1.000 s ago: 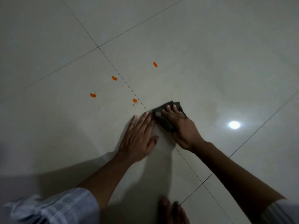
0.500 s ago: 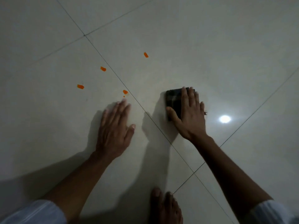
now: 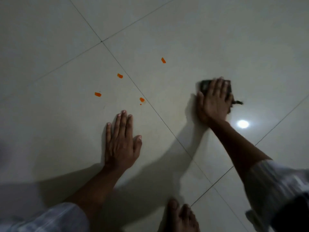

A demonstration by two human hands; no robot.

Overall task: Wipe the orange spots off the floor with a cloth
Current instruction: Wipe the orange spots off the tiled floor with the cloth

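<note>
The fingers of the right hand (image 3: 213, 101) lie straight and close together, pressing flat on a dark cloth (image 3: 204, 85) on the pale tiled floor (image 3: 234, 39). A frayed corner of the cloth shows at the right side of the hand. The left hand (image 3: 121, 143) rests flat on the floor, fingers straight, thumb a little apart, holding nothing. Four orange spots (image 3: 142, 99) lie beyond the left hand, well apart from the cloth. A bare foot (image 3: 180, 216) shows at the bottom edge, and a light reflection (image 3: 242, 123) shines beside the right forearm.
</note>
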